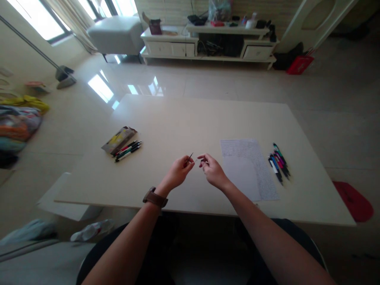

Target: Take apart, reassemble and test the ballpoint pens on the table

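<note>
Over the near middle of the white table (178, 122), my two hands face each other a short gap apart. My left hand (179, 171), with a brown-strapped watch on its wrist, pinches a thin dark pen part (190, 157) that points up and away. A small pale tip shows by its fingertips. My right hand (213, 171) has its thumb and fingers bent together around a small dark piece (202, 160), too small to name. A handwritten sheet (268, 178) and a blank sheet (242, 178) lie to the right of my right hand.
Several pens (129, 151) lie at the left beside an opened grey-yellow box (120, 139). Several more pens (279, 163) are grouped right of the sheets. A plastic bottle (92, 230) is below the table's left edge, and a red stool (353, 201) stands off the right edge.
</note>
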The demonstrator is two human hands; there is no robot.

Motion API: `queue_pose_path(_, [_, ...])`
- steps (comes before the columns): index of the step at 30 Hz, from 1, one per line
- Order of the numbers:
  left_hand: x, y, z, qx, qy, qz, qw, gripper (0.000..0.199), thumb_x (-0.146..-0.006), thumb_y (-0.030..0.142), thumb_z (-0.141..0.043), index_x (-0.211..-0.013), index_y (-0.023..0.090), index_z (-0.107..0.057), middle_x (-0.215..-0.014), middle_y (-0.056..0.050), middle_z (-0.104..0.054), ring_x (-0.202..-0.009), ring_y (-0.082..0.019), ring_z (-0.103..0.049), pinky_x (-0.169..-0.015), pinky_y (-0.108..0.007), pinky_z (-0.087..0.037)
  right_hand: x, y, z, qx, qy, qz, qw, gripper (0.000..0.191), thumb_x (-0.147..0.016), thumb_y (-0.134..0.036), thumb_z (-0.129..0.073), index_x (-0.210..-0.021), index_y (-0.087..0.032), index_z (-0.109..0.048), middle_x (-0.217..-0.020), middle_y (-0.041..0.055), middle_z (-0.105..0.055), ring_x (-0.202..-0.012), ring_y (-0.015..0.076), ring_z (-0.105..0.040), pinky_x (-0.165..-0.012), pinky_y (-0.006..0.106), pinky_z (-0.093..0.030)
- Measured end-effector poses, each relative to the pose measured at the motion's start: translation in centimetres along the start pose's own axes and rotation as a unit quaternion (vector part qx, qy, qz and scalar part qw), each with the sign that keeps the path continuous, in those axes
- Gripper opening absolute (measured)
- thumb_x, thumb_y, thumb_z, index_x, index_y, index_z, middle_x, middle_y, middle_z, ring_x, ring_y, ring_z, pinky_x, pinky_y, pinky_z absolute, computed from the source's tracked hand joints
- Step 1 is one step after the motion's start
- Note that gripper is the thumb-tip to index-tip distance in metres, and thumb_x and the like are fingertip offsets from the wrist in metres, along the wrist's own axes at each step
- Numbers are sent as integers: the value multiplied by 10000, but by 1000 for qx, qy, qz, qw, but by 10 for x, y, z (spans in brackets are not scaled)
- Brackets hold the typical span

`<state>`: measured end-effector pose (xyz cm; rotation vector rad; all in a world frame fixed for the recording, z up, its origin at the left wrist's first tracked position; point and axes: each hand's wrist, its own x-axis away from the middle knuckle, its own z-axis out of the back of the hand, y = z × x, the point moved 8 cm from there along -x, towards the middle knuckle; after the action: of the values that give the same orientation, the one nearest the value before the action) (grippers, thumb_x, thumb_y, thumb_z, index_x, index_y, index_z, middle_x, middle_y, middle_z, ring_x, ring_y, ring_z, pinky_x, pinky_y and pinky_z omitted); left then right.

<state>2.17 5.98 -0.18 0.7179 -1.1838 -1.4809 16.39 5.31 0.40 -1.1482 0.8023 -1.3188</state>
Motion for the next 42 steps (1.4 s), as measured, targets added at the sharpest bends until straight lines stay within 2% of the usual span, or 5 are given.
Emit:
queue_pose_path(6, [2, 7, -5, 25, -13, -3, 1000, 264, -892, 422, -561, -868, 160, -575, -615, 69, -392, -562, -90, -331, -517, -234, -263, 1, -4, -1, -29, 25, 11, 999, 273, -832, -421, -629, -877, -155, -673, -755, 24, -629, -700, 151, -547, -666, 275, -407])
queue_pose_path(10, [6, 11, -7, 9, -15, 0, 1000, 232, -903, 406, -553, -911, 174, -549, -619, 75, -394, -571, -95, -343, -528, -241, -266, 2, -14, 13, -23, 78, 32, 996, 245, -823, -388, -637, -753, -157, -671, -718, 36, -653, -680, 151, -557, -659, 276, -406])
queue_pose_path(14, [10, 18, -6, -71, -17, -24, 997, 224, -946, 408, -497, -877, 197, -515, -631, 67, -426, -592, -103, -367, -562, -257, -269, 0, -17, 33, -73, 132, 45, 988, 256, -828, -415, -664, -792, -162, -671, -722, 29, -650, -626, 131, -521, -606, 268, -383])
queue_pose_path(20, [14, 29, -8, -122, -45, -54, 990, 327, -1006, 394, -365, -792, 190, -504, -639, 44, -476, -605, -108, -391, -611, -278, -282, 0, -15, 36, -85, 124, 40, 988, 266, -826, -431, -691, -815, -165, -691, -697, 15, -638, -564, 111, -456, -568, 270, -353])
queue_pose_path(42, [14, 31, -13, -134, -51, -69, 987, 325, -1004, 370, -363, -757, 190, -471, -629, 45, -464, -598, -104, -375, -599, -282, -259, 1, -21, 31, -47, 106, 52, 992, 250, -819, -418, -687, -779, -171, -696, -671, 16, -636, -608, 136, -517, -593, 284, -376])
